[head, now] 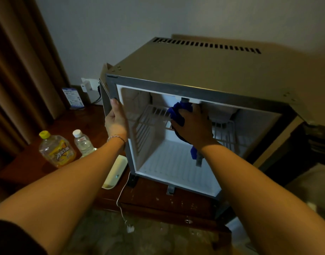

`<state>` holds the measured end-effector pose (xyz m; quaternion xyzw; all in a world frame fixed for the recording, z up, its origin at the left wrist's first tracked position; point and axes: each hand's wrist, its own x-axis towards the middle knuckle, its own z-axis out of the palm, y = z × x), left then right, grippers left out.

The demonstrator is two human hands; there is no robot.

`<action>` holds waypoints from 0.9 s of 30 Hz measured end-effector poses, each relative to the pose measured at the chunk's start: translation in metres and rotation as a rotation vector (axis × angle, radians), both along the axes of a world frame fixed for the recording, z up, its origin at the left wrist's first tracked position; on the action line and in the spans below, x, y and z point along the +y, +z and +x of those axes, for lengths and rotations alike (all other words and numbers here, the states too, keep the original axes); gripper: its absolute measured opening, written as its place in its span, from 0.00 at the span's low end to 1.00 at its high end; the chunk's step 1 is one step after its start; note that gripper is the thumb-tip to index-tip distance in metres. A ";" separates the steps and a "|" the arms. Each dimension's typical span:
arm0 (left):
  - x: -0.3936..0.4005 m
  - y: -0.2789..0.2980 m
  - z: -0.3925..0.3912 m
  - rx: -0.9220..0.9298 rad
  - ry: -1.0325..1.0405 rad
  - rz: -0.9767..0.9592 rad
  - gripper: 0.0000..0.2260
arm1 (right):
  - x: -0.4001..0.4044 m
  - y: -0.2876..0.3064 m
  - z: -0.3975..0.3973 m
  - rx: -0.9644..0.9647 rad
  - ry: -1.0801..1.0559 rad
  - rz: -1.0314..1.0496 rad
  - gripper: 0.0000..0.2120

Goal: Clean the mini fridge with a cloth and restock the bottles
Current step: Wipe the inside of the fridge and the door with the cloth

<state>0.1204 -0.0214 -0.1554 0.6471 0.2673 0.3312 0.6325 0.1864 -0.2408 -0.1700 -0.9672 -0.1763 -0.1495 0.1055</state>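
Door: our left hand (115,120) grips the edge of the mini fridge (204,74) door (105,100), keeping it swung wide so we can reach inside.
Cloth: our right hand (194,126) curls round the blue cloth (178,113), pressing it near the wire shelf (152,115).
Bottles: yellow-capped bottle (56,150) and water bottle (83,142) wait on the worktop (66,122), left, out of our way.

Mini fridge (204,70): grey casing, open, white interior, wire shelf (150,116) inside; stands on dark wooden table (167,201).
Blue cloth (178,113): held by right hand (194,126) against upper interior.
Left hand (115,120): grips the door (105,100) edge.
Yellow-capped bottle (56,150) and white-capped bottle (82,142): upright on table, left of fridge, just beside each other.
White tray (115,172): near the fridge's left corner.
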 end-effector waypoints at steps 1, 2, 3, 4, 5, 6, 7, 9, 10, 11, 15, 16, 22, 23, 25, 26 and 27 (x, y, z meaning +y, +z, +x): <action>-0.001 0.002 -0.002 0.008 -0.004 -0.010 0.26 | -0.005 0.001 -0.002 -0.002 -0.014 0.004 0.16; -0.002 0.004 -0.003 0.018 -0.009 -0.019 0.26 | -0.010 0.002 -0.005 -0.007 -0.027 0.013 0.16; -0.004 0.006 -0.005 0.028 -0.012 -0.025 0.26 | -0.013 0.002 -0.008 -0.011 -0.038 0.024 0.16; -0.005 0.007 -0.007 0.033 -0.016 -0.030 0.26 | -0.017 0.002 -0.011 -0.019 -0.047 0.030 0.17; -0.005 0.007 -0.008 0.032 -0.018 -0.032 0.27 | -0.021 0.002 -0.013 -0.028 -0.061 0.035 0.18; -0.006 0.008 -0.010 0.027 -0.019 -0.031 0.27 | -0.024 0.001 -0.014 -0.030 -0.074 0.036 0.19; -0.005 0.008 -0.011 0.024 -0.023 -0.028 0.26 | -0.027 0.000 -0.014 -0.025 -0.087 0.034 0.20; -0.003 0.009 -0.015 0.034 -0.039 -0.031 0.26 | -0.035 -0.002 -0.013 -0.019 -0.111 0.029 0.23; -0.002 0.009 -0.016 0.041 -0.048 -0.029 0.26 | -0.040 -0.003 -0.011 -0.019 -0.124 0.023 0.24; -0.002 0.009 -0.018 0.044 -0.057 -0.028 0.26 | -0.048 -0.004 -0.010 -0.016 -0.146 0.016 0.25; -0.005 0.007 -0.021 0.026 -0.085 -0.052 0.24 | -0.066 0.000 -0.018 0.001 -0.257 0.014 0.20; -0.005 0.007 -0.022 0.028 -0.089 -0.054 0.23 | -0.066 0.001 -0.020 -0.001 -0.266 0.006 0.20; -0.010 0.006 -0.023 0.016 -0.081 -0.097 0.23 | -0.058 0.002 -0.019 0.014 -0.227 0.058 0.19; -0.013 0.005 -0.022 -0.006 -0.066 -0.120 0.23 | -0.055 0.000 -0.018 0.005 -0.206 0.069 0.18; -0.016 0.006 -0.020 -0.040 -0.035 -0.162 0.22 | -0.042 -0.001 -0.017 -0.016 -0.173 0.079 0.16; -0.018 0.008 -0.020 -0.043 -0.027 -0.173 0.23 | -0.034 0.000 -0.018 -0.025 -0.158 0.076 0.15; -0.019 0.009 -0.020 -0.046 -0.024 -0.186 0.24 | -0.025 0.002 -0.019 -0.025 -0.138 0.072 0.14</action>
